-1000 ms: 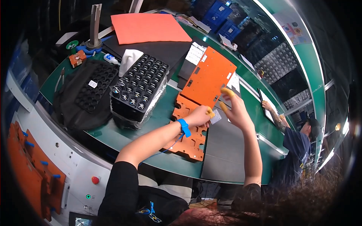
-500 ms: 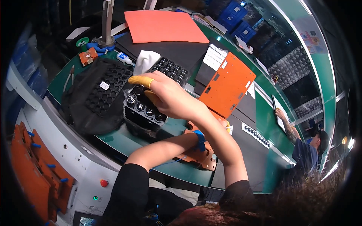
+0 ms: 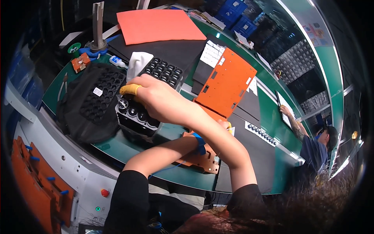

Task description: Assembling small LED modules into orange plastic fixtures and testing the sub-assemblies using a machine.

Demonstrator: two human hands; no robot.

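At the near edge of the green bench, the left hand is mostly hidden behind the crossing right forearm, so its grip cannot be told; it lies by a perforated orange plate. Further in, the right hand, a yellow cot on one finger, is spread flat on a black cell holder filled with round cells. A black perforated tray is seen just left. Beyond, an orange panel and a red sheet are laid.
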